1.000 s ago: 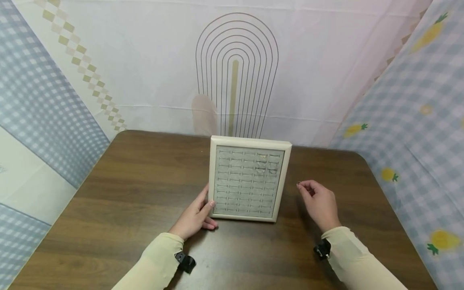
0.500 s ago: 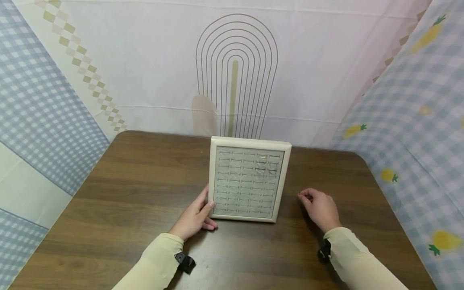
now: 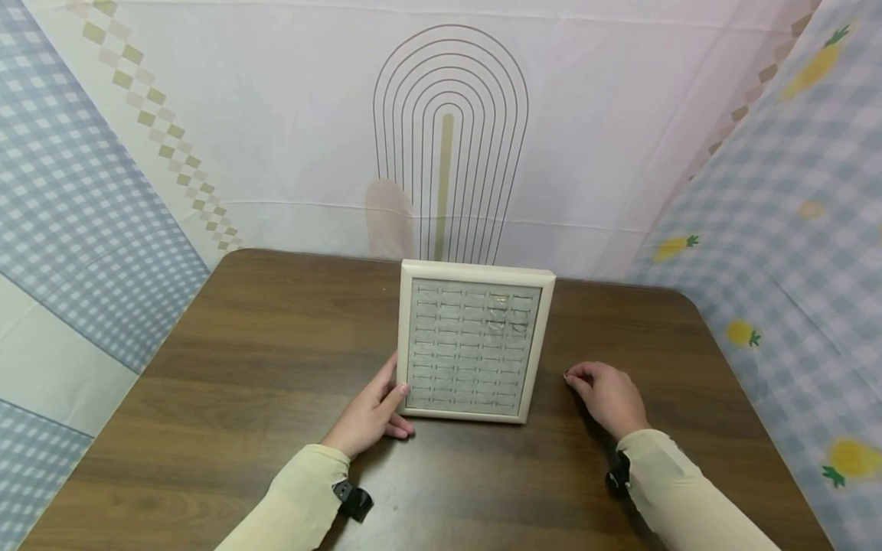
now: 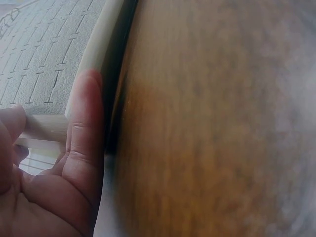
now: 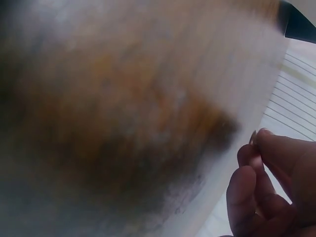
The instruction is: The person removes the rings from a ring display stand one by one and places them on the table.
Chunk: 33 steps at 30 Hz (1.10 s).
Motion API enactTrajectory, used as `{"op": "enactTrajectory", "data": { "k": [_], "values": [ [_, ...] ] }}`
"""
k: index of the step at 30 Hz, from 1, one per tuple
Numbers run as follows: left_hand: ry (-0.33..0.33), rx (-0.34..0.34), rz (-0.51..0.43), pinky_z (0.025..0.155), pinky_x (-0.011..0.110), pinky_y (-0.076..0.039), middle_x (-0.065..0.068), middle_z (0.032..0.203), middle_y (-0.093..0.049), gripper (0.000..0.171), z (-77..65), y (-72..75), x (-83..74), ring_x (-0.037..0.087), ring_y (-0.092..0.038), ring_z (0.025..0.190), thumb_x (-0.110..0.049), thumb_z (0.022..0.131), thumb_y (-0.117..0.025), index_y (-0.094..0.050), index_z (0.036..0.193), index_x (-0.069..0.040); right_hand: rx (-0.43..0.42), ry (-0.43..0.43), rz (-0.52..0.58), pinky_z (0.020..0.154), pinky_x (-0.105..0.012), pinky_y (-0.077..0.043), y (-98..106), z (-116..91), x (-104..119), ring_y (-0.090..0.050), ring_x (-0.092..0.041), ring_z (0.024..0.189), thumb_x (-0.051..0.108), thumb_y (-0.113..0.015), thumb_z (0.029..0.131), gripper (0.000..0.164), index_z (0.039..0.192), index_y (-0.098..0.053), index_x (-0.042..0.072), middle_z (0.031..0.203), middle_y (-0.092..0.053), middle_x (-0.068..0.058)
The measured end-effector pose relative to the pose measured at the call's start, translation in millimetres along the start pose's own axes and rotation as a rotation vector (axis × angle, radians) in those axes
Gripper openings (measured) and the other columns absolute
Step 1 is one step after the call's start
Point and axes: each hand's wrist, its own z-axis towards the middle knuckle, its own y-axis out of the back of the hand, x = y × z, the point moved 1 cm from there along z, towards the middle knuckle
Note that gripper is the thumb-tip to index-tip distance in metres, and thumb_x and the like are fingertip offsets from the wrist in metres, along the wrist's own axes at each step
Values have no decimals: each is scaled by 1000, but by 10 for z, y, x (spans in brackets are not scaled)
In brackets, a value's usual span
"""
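A cream-framed ring display (image 3: 467,358) stands tilted back on the table, its grey slotted pad carrying several rings (image 3: 506,314) near the upper right. My left hand (image 3: 370,411) holds its lower left corner, thumb on the front and some fingers behind. In the left wrist view, that thumb and fingers (image 4: 85,118) bracket the frame's corner. Right of the display, my right hand (image 3: 609,394) pinches a small ring (image 5: 253,138) between thumb and forefinger, low over the table. The fingertips cover most of this ring.
The brown wooden table (image 3: 276,337) extends around the display. Behind it hangs a white cloth (image 3: 289,115) with an arch pattern. A blue checked cloth (image 3: 785,252) bounds the right side. Black wrist cameras (image 3: 354,499) sit on both sleeves.
My right hand has come down slightly toward the table's near side, still pinching the ring. The left hand and the ring display have stayed in place.
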Motion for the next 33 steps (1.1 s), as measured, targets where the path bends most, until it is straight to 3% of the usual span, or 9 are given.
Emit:
{"op": "enactTrajectory", "data": {
  "k": [15, 22, 28, 33],
  "values": [
    [3, 26, 12, 61, 40, -63, 25, 128, -58, 64, 15, -7, -4, 27, -70, 66, -23, 108, -49, -15, 160, -40, 45, -14, -40, 86, -57, -54, 29, 6, -41, -66, -36, 102, 21, -70, 96, 15, 103, -78, 11, 109, -71, -11],
    [4, 15, 13, 60, 39, -63, 26, 131, -57, 64, -9, 9, -12, 27, -70, 65, -23, 108, -49, -16, 160, -39, 45, -28, 7, 92, -60, -51, 43, -13, -31, -64, -39, 110, 27, -70, 96, 24, 113, -77, 12, 117, -71, -14],
    [4, 5, 7, 59, 40, -62, 24, 130, -58, 63, -27, 11, -38, 28, -69, 64, -22, 108, -50, -18, 160, -39, -49, -8, 79, 89, -57, -54, 93, -30, 16, -67, -35, 105, 37, -67, 98, 31, 112, -78, 12, 112, -73, -11],
    [2, 2, 8, 59, 41, -62, 24, 129, -59, 64, -33, 2, -41, 29, -69, 64, -22, 108, -50, -17, 161, -37, -170, 39, 117, 75, -46, -59, 155, -51, 151, -72, -24, 90, 44, -67, 96, 35, 110, -78, 14, 103, -76, -5]
  ]
}}
